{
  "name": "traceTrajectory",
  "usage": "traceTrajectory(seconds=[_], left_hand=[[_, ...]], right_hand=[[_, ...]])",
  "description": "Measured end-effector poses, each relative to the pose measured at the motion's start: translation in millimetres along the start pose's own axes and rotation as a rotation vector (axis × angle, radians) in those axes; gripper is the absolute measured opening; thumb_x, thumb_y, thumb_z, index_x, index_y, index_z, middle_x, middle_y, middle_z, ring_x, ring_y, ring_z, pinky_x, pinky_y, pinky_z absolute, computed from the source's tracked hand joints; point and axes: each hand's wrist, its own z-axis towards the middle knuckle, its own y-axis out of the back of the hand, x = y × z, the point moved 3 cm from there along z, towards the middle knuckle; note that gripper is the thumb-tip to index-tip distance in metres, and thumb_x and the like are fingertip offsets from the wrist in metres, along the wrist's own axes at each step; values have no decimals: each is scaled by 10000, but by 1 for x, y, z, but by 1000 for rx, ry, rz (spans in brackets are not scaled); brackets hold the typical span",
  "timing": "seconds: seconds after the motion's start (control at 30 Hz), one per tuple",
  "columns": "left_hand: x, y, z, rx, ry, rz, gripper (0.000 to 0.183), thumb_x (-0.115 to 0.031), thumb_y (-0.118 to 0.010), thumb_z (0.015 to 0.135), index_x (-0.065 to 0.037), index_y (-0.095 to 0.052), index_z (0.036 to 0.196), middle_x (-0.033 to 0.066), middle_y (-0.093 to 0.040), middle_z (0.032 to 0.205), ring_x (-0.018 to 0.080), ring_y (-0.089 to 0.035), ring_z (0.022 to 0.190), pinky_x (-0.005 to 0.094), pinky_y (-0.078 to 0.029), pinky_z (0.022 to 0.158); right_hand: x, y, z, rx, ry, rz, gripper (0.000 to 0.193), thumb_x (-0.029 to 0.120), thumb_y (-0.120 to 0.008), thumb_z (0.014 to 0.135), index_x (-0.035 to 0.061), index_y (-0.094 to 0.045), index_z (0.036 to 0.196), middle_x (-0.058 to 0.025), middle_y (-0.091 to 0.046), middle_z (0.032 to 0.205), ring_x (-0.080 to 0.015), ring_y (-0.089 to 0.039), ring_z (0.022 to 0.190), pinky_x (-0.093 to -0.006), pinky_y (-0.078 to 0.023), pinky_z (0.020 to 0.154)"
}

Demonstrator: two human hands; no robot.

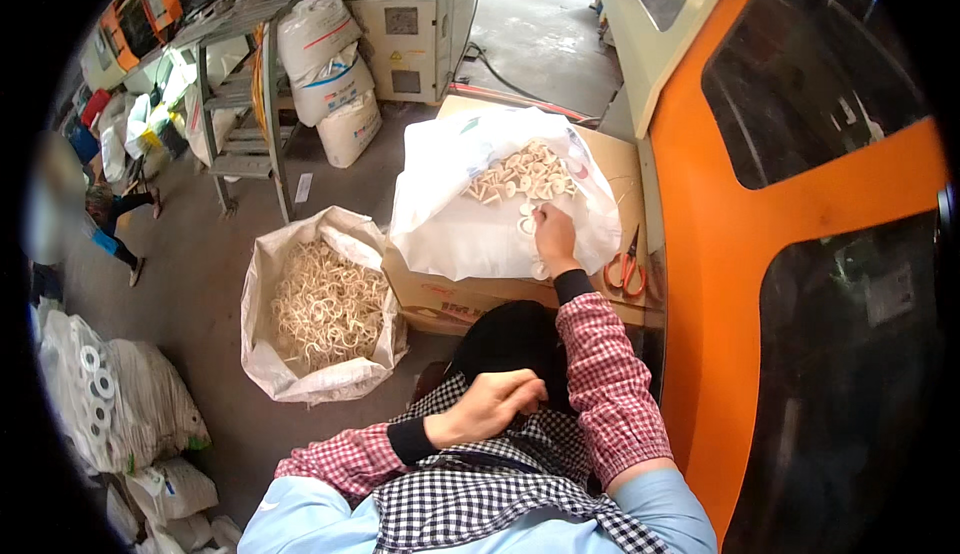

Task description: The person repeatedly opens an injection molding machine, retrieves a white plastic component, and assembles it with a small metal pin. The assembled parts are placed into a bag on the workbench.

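Note:
On a white plastic sack (455,239) spread over a cardboard box lies a heap of small cream plastic pieces (535,171) with round flat heads and stems. My right hand (555,239) is over the sack at the near side of the heap, its fingers drawn together beside a few loose round pieces (527,222). Whatever its fingertips grip is hidden. Above my lap my left hand (488,409) is closed, with its fingers curled inward. I cannot see whether anything is inside it.
Orange-handled scissors (626,272) lie on the cardboard box (440,296), right of the sack. An open white sack (262,339) of curly cream scraps (330,304) stands left. An orange machine (690,354) borders the right. Stacked sacks (335,84) and metal steps (243,144) stand farther back; a person (105,209) is far left.

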Motion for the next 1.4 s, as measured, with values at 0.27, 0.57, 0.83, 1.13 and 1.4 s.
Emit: traceTrajectory(seconds=[0.27,0.57,0.83,1.13,1.4], left_hand=[[18,62,7,-235,49,-169,277,-150,-470,944,12,-522,1163,74,-608,937,78,-558,664,202,-452,602],[8,44,41,-141,13,-382,191,-130,-564,901,12,-575,1028,39,-603,812,81,-550,591,194,-444,538],[4,53,17,-415,-76,-382,148,-123,-578,890,8,-569,958,79,-635,828,122,-608,604,210,-479,533],[1,49,10,-487,-174,-185,123,-114,-573,893,-1,-571,940,68,-636,805,117,-609,607,209,-474,546],[17,54,8,-519,37,-487,137,-119,-571,894,2,-576,958,72,-630,809,127,-612,613,206,-464,533]], right_hand=[[31,86,-93,201,-499,1710,212,189,-493,936,-4,-574,967,-111,-629,900,-165,-625,767,-274,-527,685],[38,61,-158,560,-535,1946,326,264,-425,961,-10,-508,1117,-133,-612,1010,-187,-616,861,-313,-534,723],[72,118,-192,568,30,1205,359,246,-469,951,-13,-490,1199,-73,-557,1091,-128,-534,992,-253,-423,861],[73,117,-200,579,-34,1120,210,140,-557,903,-28,-590,1025,-41,-607,864,-103,-567,815,-224,-466,703],[102,142,-191,56,555,387,459,16,-668,756,-1,-499,1183,-156,-585,977,-284,-612,831,-340,-523,738]])
